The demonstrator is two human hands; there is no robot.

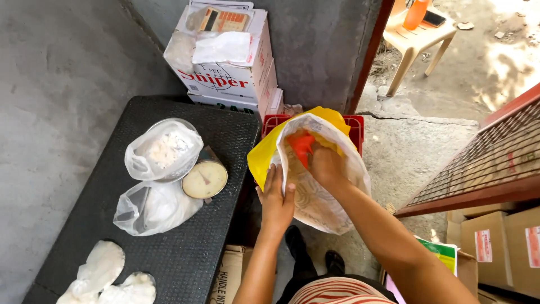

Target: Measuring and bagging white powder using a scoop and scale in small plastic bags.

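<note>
Head view: sack [320, 197], frame centre, mouth open.
Left hand [275, 202]: flat against sack's outer side, fingers extended, gripping nothing.
Right hand [326, 166]: inside sack, closed on orange scoop [302, 143].
Left of frame: scale [205, 179], bags [163, 149].

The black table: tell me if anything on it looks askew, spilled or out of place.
Nothing is spilled. One oddity: the small dial scale on the black table is crowded by two clear plastic bags, which lean against it and cover part of it. The knotted bags at the near end lie closed.
</note>
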